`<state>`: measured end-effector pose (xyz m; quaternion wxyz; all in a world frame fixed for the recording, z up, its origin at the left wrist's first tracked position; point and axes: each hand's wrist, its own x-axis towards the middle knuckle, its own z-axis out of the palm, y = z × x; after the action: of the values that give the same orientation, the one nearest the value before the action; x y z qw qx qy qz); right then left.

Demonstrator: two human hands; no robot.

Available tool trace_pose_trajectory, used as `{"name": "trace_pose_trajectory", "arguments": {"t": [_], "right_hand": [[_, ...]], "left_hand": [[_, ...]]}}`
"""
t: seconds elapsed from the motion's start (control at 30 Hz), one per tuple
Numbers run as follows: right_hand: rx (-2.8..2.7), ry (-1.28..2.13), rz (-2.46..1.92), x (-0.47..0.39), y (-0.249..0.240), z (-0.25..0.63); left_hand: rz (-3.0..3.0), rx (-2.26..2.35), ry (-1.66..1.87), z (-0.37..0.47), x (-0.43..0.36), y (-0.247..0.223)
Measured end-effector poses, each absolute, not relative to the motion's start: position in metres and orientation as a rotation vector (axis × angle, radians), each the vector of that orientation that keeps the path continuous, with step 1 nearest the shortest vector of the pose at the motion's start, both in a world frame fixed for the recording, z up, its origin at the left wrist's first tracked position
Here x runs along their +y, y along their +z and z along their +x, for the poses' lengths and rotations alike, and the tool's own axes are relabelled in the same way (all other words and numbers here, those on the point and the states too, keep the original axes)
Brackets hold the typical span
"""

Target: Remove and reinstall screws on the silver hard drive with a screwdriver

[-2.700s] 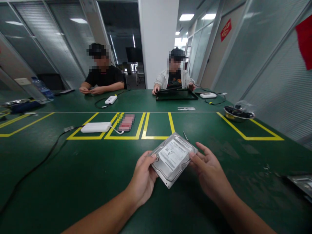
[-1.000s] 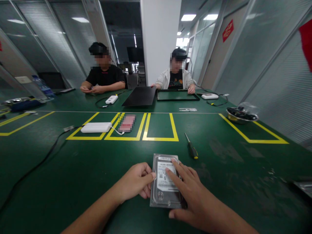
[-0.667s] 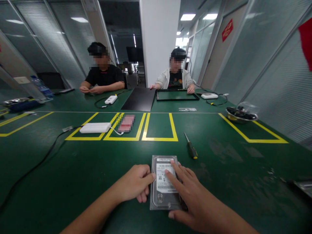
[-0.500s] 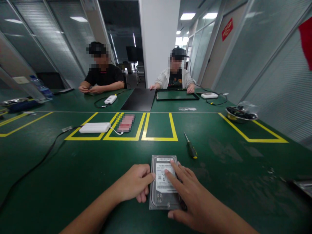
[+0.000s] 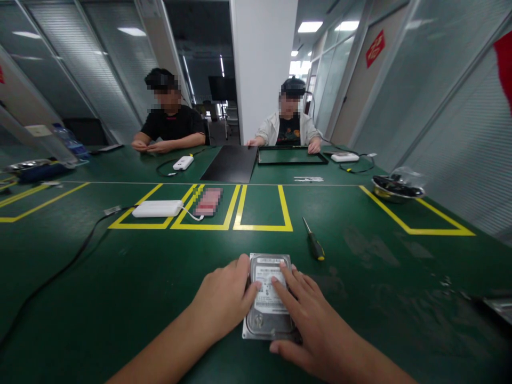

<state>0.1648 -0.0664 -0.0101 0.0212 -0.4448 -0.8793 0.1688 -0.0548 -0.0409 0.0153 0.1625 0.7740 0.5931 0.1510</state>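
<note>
hard drive (image 5: 269, 314) between both hands (image 5: 228, 293)

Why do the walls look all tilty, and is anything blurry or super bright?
Head view: the glass walls lean, probably because of a wide lens; the ceiling lights glare white; the hard drive's small print is too soft to read; blocky squares cover the pink thing.

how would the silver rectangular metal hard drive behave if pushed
The hard drive looks metal-cased, so probably stiff and heavy for its size. Lying flat, it should slide rather than tip; its shiny cover may be slippery.
</note>
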Motion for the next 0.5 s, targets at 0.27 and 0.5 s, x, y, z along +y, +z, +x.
{"name": "trace_pose_trajectory", "arguments": {"t": [0.27,0.5], "right_hand": [[-2.725,0.502,-1.411,-0.064,-0.004,0.158],[-2.644,0.607,-1.439,-0.072,0.029,0.207]], "left_hand": [[2.574,1.714,0.206,-0.031,-0.047,0.019],[2.465,1.484,0.263,-0.036,-0.040,-0.010]]}}
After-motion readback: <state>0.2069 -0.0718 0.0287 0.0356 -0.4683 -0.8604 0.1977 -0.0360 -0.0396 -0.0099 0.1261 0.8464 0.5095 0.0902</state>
